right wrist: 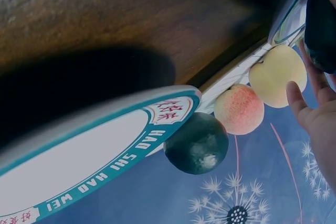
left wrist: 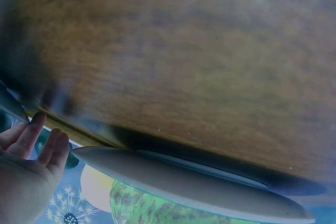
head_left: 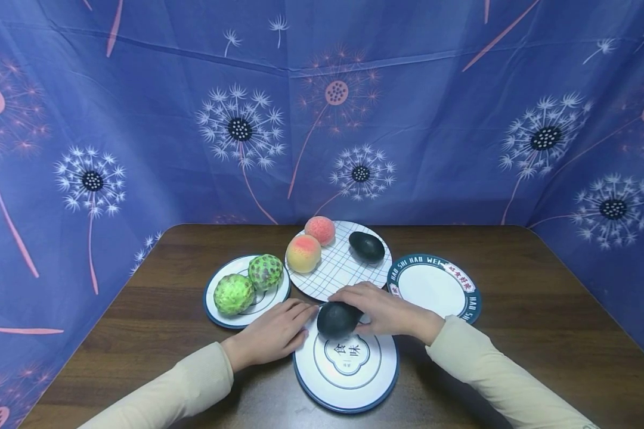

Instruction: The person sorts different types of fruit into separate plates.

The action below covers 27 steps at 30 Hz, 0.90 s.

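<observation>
My right hand (head_left: 378, 308) grips a dark avocado (head_left: 337, 320) over the far part of the near white plate (head_left: 349, 390), which has a blue rim and printed characters. Whether the avocado touches the plate I cannot tell. In the right wrist view, fingers and thumb lie around the avocado (right wrist: 321, 24). My left hand (head_left: 273, 335) is at the near plate's left edge, its fingers extended towards the avocado and holding nothing. In the left wrist view, the left hand (left wrist: 31, 166) shows its fingers spread a little by the plate's edge.
Behind, a grid-patterned plate (head_left: 335, 281) bears two peaches (head_left: 303, 254) and another avocado (head_left: 367, 247). On the left plate (head_left: 213, 308) lie two bumpy green custard apples (head_left: 234, 294). A green-rimmed lettered plate (head_left: 429, 292) stands right. A blue dandelion cloth (head_left: 434, 137) hangs behind the table.
</observation>
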Motion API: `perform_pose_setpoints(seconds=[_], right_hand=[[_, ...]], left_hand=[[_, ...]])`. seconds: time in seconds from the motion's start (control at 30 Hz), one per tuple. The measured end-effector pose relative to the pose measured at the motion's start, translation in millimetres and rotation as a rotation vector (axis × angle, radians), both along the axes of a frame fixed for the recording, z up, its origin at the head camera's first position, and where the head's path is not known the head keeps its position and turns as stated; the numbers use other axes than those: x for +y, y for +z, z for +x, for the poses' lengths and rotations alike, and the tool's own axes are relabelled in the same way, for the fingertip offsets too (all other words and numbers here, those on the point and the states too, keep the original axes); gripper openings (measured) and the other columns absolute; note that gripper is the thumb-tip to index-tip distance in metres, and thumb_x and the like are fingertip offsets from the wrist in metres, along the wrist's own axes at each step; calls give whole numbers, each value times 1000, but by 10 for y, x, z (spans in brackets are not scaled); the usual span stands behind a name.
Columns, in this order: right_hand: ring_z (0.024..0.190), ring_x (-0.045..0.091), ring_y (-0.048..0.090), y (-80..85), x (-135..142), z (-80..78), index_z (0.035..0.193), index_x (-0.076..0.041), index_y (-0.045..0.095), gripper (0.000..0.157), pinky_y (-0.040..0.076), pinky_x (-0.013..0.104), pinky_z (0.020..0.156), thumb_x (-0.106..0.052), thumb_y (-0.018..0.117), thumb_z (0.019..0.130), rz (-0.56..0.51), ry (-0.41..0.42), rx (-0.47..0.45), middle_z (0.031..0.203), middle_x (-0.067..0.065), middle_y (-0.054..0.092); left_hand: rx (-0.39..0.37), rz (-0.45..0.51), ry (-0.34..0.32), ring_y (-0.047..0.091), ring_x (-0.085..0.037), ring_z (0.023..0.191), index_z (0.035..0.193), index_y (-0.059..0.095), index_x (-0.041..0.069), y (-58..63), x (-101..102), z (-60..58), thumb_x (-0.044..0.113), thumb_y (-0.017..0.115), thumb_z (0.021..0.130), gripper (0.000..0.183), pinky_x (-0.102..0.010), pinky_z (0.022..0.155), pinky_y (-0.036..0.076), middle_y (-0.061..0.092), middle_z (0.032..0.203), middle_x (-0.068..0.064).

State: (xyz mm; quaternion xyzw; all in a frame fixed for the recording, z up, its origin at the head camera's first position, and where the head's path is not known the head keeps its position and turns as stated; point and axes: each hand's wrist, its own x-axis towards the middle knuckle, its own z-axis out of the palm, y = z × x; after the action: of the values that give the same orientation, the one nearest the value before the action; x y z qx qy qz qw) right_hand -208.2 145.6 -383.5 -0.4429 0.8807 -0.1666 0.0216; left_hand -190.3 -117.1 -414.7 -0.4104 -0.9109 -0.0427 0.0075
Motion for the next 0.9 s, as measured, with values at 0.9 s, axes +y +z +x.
perform_pose_setpoints(seconds=[0.9], right_hand=[[123,12,45,-10,-102,69,128,-25,43,63,39,33,103,-24,75,74,-49,35,-147,129,-10,51]], left_hand=[[13,22,-17,44,-16,124,138,39,14,-17,-2,-14,35,42,93,49,-36,102,40,50,132,0]])
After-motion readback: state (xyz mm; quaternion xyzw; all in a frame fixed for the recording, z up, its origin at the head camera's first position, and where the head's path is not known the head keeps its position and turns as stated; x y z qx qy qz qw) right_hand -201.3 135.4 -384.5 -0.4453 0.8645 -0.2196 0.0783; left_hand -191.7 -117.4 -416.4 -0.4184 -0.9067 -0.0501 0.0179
